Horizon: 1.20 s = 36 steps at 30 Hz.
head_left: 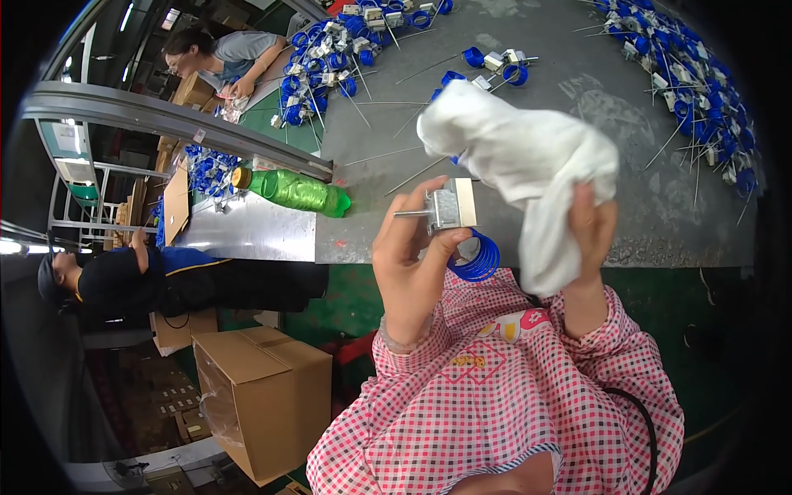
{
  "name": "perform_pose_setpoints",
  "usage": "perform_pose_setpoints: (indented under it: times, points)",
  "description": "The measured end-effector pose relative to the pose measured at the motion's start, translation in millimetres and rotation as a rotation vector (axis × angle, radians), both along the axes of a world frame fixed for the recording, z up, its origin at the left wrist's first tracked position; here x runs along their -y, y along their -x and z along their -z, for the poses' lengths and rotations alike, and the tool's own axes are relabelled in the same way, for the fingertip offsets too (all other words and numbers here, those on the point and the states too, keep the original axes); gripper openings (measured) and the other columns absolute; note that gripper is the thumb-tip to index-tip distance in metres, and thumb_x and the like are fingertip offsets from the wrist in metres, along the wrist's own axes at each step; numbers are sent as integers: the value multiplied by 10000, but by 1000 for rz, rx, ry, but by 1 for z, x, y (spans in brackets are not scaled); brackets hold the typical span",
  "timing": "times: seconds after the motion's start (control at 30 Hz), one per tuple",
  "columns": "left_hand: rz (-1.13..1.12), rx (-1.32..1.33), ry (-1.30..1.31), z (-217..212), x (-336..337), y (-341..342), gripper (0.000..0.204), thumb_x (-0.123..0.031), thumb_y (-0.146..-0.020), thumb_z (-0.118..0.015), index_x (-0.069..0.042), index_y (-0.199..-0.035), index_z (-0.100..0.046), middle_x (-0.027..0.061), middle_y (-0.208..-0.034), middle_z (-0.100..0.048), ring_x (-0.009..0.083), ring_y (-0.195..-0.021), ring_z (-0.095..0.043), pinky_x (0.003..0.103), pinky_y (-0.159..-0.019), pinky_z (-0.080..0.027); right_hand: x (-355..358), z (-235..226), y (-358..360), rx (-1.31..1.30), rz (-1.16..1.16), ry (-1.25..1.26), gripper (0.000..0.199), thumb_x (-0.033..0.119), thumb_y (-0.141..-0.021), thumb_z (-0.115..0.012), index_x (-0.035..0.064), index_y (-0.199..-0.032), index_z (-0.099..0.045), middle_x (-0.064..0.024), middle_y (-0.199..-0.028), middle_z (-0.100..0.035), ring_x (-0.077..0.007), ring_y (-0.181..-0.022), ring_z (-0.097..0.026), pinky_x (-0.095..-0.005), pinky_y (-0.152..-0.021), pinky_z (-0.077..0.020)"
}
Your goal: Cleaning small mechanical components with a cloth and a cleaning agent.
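Observation:
My left hand (411, 256) grips a small metal block part (450, 208) with a thin metal rod sticking out to the left and a blue coiled tube (477, 260) hanging below it. My right hand (587, 235) clutches a crumpled white cloth (528, 161) that billows above and to the right of the metal part, close to it. Both forearms wear pink checked sleeves and are raised over the grey worktable (577, 99).
Heaps of similar blue-coiled parts with rods lie at the table's far left (330, 58) and far right (693, 82). A green plastic bottle (293, 191) lies on its side at the left edge. A cardboard box (264, 396) stands below. Two other people work at the left.

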State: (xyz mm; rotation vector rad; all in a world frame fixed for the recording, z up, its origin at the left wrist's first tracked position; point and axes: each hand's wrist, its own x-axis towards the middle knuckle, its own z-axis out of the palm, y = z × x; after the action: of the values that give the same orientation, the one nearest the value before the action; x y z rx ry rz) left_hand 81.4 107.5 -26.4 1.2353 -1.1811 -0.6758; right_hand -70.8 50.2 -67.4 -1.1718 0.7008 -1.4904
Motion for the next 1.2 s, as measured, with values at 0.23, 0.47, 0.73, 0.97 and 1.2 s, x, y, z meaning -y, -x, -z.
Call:
perform_pose_setpoints:
  times: [0.23,0.47,0.73,0.97,1.2]
  points:
    - [-93,-39,24,10,5,-1,360,48,-713,-600,73,-1056,-491,44,-866,-486,83,-754,-479,184,-622,-394,3,-14,-17,-369,40,797,352,225,-750,-572,-70,-935,-523,-175,-899,-567,-231,-785,-576,-331,-711,-443]
    - [-137,91,-49,15,5,-4,203,15,-738,-586,86,-914,-512,53,-809,-493,88,-702,-445,195,-593,-368,5,-6,-17,-308,-73,531,361,222,-770,-539,-83,-963,-522,-162,-859,-585,-222,-755,-589,-283,-667,-445]
    - [-134,-27,-130,16,2,-4,198,8,-743,-593,76,-917,-527,26,-800,-478,67,-721,-438,183,-603,-358,20,-2,-19,-362,-110,456,348,206,-780,-513,-85,-969,-519,-147,-871,-587,-198,-779,-578,-285,-682,-442]
    - [-94,-24,-132,21,3,-8,244,3,-749,-594,82,-968,-521,21,-801,-464,64,-694,-425,183,-598,-356,15,0,-21,-283,-118,387,278,205,-806,-509,-66,-857,-546,-94,-758,-595,-134,-667,-569,-252,-559,-421]
    - [-101,-73,-139,21,3,-15,240,30,-753,-571,92,-977,-513,47,-872,-489,81,-758,-473,197,-650,-391,10,-4,-22,-175,-165,327,304,227,-814,-518,-46,-947,-536,-94,-813,-583,-154,-675,-564,-258,-576,-428]
